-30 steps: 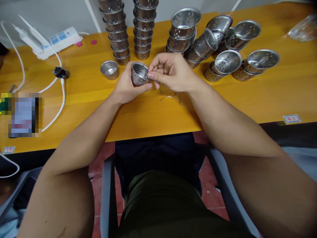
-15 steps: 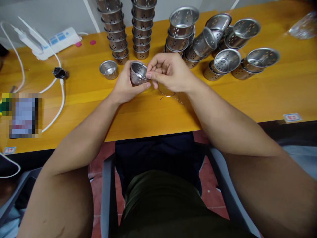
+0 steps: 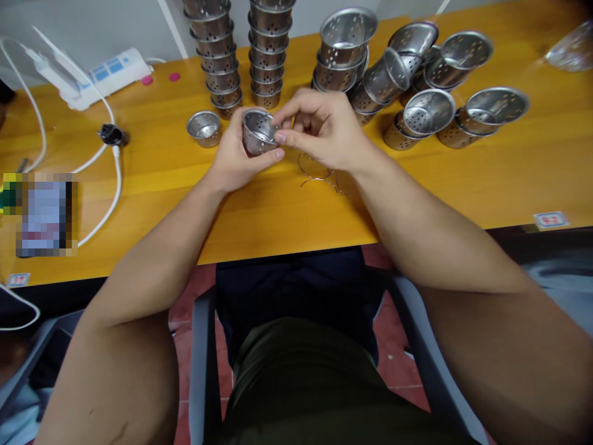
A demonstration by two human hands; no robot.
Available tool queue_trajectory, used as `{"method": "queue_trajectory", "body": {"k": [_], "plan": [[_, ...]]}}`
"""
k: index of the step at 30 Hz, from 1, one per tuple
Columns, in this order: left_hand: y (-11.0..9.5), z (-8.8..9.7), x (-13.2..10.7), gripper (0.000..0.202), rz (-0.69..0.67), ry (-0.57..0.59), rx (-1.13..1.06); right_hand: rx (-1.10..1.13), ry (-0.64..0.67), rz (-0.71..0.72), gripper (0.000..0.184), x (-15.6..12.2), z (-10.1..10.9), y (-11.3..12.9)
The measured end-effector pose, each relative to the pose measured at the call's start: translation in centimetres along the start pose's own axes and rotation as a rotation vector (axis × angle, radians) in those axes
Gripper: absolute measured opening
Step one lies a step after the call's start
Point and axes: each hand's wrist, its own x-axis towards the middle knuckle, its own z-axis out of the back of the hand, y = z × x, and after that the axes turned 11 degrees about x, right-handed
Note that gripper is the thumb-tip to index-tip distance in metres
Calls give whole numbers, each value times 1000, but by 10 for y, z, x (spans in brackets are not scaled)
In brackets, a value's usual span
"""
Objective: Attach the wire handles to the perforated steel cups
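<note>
A small perforated metal cup (image 3: 259, 143) is gripped in my left hand (image 3: 231, 154), tilted so that its mouth faces up and towards me. My left thumb lies along its near side. At the cup's right rim is my right hand (image 3: 319, 127), its thumb outside the edge and the index fingertip over the inside; the other fingers are curled. Whether anything thin is between them cannot be made out. Thin wire rings (image 3: 317, 178) lie on the table beneath my right wrist. A second small metal cup (image 3: 204, 130) stands left of my left hand.
Two tall stacks of perforated cups (image 3: 215, 62) rise behind my hands. Larger perforated cups (image 3: 345, 49) stand nested at the right, some leaning. At the left are a power strip (image 3: 109, 71), white cables and a phone (image 3: 44, 216). A clear plastic bag (image 3: 572, 49) lies far right.
My right index finger has lifted and spread a little from the thumb at the cup's rim. The cup has tipped slightly in my left hand, and the whole view has shifted a little.
</note>
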Motion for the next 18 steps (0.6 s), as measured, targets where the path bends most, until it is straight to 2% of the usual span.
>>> {"method": "queue_trajectory", "body": {"k": [3, 7, 10, 13, 18], "plan": [[-1, 5, 4, 88, 9, -26, -9, -80, -66, 8, 54, 0, 2, 3], [-9, 12, 8, 87, 57, -44, -9, -227, -2, -21, 32, -4, 2, 11], [-16, 12, 10, 91, 82, -52, 11, -330, 67, -79, 33, -6, -2, 17], [-22, 11, 10, 93, 71, -56, -17, -347, 122, -37, 35, -6, -6, 17], [-24, 7, 10, 102, 26, -31, -104, -316, 123, -10, 36, -5, -8, 11]]}}
